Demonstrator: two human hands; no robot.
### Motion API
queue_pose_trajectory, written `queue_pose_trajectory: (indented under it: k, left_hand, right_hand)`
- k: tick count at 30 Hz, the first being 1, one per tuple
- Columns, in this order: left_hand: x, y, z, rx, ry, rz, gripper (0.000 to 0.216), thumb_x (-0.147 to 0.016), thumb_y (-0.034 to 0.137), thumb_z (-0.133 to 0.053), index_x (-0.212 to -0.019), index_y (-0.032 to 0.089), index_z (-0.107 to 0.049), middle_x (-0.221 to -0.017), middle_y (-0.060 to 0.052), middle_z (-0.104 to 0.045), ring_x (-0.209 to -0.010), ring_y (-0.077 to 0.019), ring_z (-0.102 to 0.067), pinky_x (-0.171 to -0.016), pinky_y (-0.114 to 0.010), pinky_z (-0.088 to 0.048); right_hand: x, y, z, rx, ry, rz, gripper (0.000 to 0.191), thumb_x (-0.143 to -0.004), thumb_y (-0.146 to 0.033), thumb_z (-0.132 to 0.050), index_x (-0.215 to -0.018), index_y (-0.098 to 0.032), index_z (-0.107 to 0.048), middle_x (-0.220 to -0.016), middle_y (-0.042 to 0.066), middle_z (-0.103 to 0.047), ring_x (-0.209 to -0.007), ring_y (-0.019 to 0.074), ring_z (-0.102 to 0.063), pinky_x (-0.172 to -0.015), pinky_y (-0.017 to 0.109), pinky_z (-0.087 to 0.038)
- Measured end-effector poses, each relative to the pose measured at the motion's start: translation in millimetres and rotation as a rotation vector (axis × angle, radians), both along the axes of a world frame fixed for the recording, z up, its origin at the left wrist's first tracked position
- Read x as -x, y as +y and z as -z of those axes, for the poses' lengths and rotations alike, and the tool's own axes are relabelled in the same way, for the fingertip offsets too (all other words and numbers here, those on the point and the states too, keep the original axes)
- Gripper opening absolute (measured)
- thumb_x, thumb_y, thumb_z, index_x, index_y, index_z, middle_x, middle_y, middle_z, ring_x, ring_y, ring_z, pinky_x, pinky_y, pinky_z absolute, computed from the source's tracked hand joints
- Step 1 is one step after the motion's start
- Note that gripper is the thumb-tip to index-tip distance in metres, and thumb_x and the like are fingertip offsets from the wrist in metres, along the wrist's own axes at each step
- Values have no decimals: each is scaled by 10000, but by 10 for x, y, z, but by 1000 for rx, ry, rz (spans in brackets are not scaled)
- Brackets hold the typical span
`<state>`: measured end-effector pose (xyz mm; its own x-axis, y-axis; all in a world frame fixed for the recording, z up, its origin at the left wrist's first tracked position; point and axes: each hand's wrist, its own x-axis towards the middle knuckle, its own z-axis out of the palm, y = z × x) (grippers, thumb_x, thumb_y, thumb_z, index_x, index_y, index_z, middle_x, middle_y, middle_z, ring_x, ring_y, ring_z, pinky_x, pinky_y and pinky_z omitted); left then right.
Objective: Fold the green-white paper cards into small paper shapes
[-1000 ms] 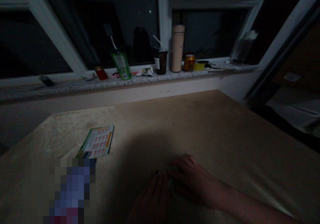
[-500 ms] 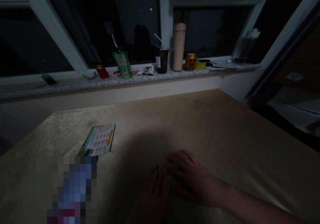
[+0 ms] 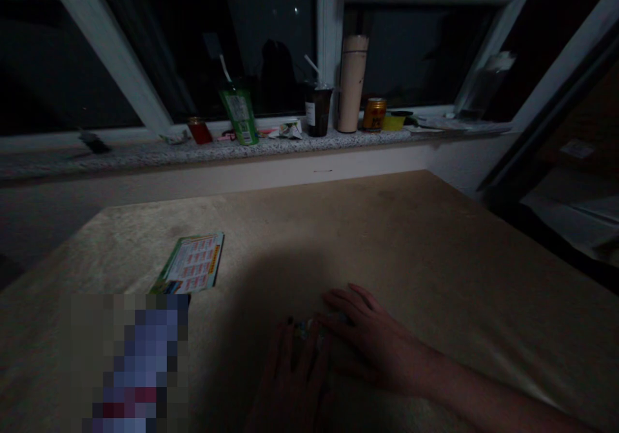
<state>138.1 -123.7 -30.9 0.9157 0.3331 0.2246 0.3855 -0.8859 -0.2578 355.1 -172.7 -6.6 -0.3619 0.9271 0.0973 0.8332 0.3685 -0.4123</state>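
Note:
Both hands lie low on the tan tabletop (image 3: pixel 411 252), in dim shadow. My left hand (image 3: pixel 294 375) points away from me with its fingers stretched and spread. By its fingertips is a small, patchy, multicoloured thing (image 3: pixel 304 330), mostly covered, too dark to name. My right hand (image 3: pixel 372 336) comes in from the right, fingers extended and slightly apart, palm down. Its fingertips reach close to the left hand's and to the small thing; whether they press on it I cannot tell.
A printed card (image 3: pixel 196 262) lies at left, above a blurred-out blue item (image 3: pixel 145 355). Along the stone windowsill (image 3: pixel 159 162) stand a green cup (image 3: pixel 239 113), a dark drink cup (image 3: pixel 318 110), a pink flask (image 3: pixel 353 84), a gold can (image 3: pixel 374 115) and a red jar (image 3: pixel 200 131).
My left hand's fingers have spread and drawn back slightly, showing more of the small multicoloured thing. My right hand has barely moved. The camera view has shifted a little.

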Motion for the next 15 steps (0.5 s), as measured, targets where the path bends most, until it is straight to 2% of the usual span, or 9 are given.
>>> queue_pose_trajectory:
  k: [9, 15]
  left_hand:
    - [33, -26, -20, 25, 31, -26, 531, -821, 318, -562, -1336, 204, -497, -1365, -112, -512, -1152, -392, -505, -950, -592, -339]
    - [36, 12, -11, -18, -48, 80, 590, -819, 420, -555, -1291, 68, -512, -1305, -168, -558, -1176, -303, -511, -940, -358, -411]
  right_hand:
    - [-9, 3, 11, 0, 14, 9, 514, -924, -480, -458, -1403, -310, -382, -1464, 89, -351, -1367, 259, -253, -1121, 522, -145]
    - [-14, 5, 9, -7, 5, 15, 507, -933, -486, -439, -1407, -322, -370, -1460, 95, -353, -1370, 258, -249, -1121, 535, -124]
